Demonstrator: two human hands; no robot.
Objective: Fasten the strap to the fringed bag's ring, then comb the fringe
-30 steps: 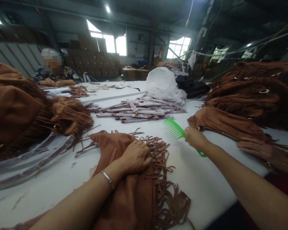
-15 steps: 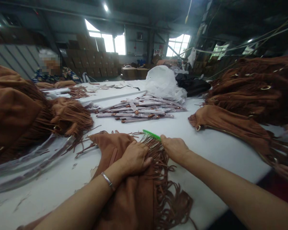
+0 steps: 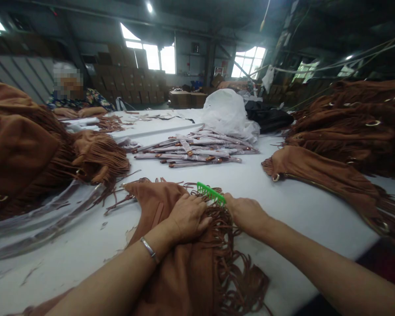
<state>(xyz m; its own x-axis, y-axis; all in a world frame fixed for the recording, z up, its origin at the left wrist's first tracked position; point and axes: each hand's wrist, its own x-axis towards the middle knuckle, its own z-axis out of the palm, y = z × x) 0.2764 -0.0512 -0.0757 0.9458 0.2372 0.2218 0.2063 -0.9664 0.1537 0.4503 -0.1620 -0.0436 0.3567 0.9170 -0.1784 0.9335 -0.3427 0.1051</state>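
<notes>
A brown fringed bag (image 3: 184, 272) lies flat on the white table in front of me, its fringe (image 3: 222, 224) spread out along the right side. My left hand (image 3: 189, 217) rests on the bag beside the fringe, pressing down with the fingers lying flat. In my right hand (image 3: 245, 213) is a bright green comb (image 3: 211, 193), gripped at its near end. The comb's teeth face down over the top strands of the fringe. Some strands are tangled and curled near the bag's lower right.
Wrapped straps (image 3: 197, 149) lie heaped mid-table before a white plastic bag (image 3: 225, 112). Brown fringed bags pile up at the left (image 3: 23, 149) and right (image 3: 358, 114). One more brown piece (image 3: 319, 175) lies at the right. A person (image 3: 82, 98) sits at the far left.
The comb has turned so its teeth show more, and my right hand has shifted slightly down and to the right. My left hand stays on the bag.
</notes>
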